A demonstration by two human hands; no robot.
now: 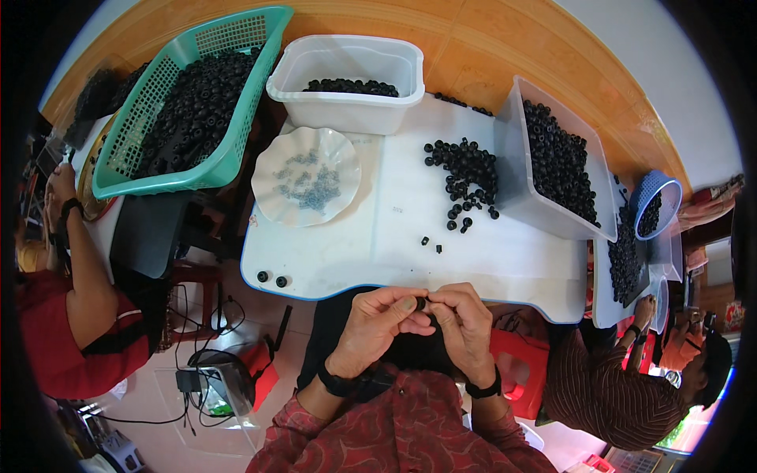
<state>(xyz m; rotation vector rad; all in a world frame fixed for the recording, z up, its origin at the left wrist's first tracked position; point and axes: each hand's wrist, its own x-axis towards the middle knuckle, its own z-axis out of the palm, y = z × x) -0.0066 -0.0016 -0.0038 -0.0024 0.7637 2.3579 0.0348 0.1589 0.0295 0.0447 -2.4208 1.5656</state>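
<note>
The left hand [377, 319] and the right hand [465, 323] are meeting fingertip to fingertip just off the near edge of the white bench [394, 252], both pinching one small black ring-shaped part [421, 303]. Most of that part is hidden behind the fingers, so its full shape is hard to make out. Each wrist is wearing a black band.

On the bench, a loose heap of small black rings [467, 177] is lying toward the far right, touching the wall of a clear plastic tub of black rings [561, 162] at the right edge. A few stray rings are sitting between the heap and the near edge, and two black rings [272, 279] are resting at the near left corner. A white scalloped plate [306, 175] holding tiny grey pieces, too small to identify, is sitting at the far left. Behind it, a white rectangular tub [347, 83] is showing only a shallow layer of black parts. A teal mesh basket [189, 102] piled with black parts is leaning off the left side.

Another person in red [71, 315] is partly cut off at the left, and a person in a striped shirt [623, 386] is sitting at the lower right.
</note>
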